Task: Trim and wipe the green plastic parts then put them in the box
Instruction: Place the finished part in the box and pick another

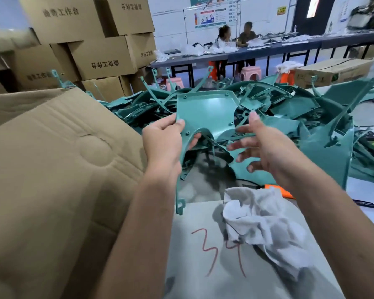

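Held up over the surface (pixel 194 244) by the left hand (pixel 163 138), thumb on the near face and fingers curled behind the left edge: one green plastic part (pixel 205 113), a broad plate with a long thin leg hanging down past the wrist toward the surface. Just beside it on the right, the right hand (pixel 261 145), fingers spread and loosely bent, gripping nothing, thumb tip close to a thin green strip at the part's right edge; contact there too blurred to tell. Behind, heaped across the far side of the surface, a pile of green parts (pixel 289 108), presumably not yet done. Below the right forearm, a crumpled white cloth (pixel 261 223) lying on the surface beside red handwritten digits, with an orange tool (pixel 279 190) half hidden just beyond it, possibly the trimmer. On the left, a large cardboard box (pixel 52 158), flap facing the camera, inside not visible. Judged to be the inspection or start of the trimming step on this piece, with wiping and boxing not yet done. Likely called for next: a firm hold from the left hand while the right takes up the cutter or cloth, with care for the thin leg, which looked flexible and easy to snag on the pile.
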`<state>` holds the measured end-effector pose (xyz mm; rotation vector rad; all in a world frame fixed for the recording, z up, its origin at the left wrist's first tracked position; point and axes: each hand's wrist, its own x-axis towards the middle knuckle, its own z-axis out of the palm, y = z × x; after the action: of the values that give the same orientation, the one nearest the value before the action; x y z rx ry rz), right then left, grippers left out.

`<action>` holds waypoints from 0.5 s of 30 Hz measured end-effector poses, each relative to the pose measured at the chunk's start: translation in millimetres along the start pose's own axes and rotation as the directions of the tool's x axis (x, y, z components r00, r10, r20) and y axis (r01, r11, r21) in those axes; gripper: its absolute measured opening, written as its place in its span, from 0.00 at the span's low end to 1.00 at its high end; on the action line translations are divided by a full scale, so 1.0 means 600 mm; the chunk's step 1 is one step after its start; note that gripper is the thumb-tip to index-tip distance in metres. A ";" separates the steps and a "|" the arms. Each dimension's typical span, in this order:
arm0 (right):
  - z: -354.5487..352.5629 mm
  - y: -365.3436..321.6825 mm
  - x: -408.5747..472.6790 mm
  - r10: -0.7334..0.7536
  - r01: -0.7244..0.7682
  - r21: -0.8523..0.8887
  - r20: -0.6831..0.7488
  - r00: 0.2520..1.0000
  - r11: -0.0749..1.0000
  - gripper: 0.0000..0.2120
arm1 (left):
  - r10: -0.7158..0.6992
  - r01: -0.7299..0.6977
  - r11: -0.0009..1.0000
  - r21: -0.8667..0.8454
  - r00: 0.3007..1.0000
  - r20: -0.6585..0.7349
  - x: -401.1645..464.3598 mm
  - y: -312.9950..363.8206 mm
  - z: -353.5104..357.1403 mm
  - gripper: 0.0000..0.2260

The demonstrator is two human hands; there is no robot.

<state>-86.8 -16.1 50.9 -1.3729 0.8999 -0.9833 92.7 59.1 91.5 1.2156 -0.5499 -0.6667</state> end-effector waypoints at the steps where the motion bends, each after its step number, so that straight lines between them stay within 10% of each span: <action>1: 0.030 -0.016 0.005 0.017 -0.021 0.065 0.065 0.998 0.998 0.22 | 0.017 -0.017 1.000 -0.012 1.000 0.002 -0.004 0.013 -0.002 0.08; 5: 0.152 -0.101 0.026 -0.110 0.055 0.376 0.125 0.986 0.925 0.10 | 0.153 -0.154 0.988 -0.014 0.987 -0.039 -0.016 0.115 -0.044 0.07; 9: 0.276 -0.191 0.035 -0.014 -0.181 0.551 0.331 0.944 0.814 0.05 | 0.376 -0.312 0.890 0.332 0.915 -0.147 -0.018 0.251 -0.127 0.11; 15: 0.466 -0.284 0.012 0.024 -0.470 0.461 0.695 0.719 0.753 0.16 | 0.682 -0.143 0.612 0.777 0.594 -0.427 -0.064 0.399 -0.281 0.16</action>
<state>171.7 82.4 226.2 -0.8661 0.1718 -0.4238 225.2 247.1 276.5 1.7986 -0.4205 0.5502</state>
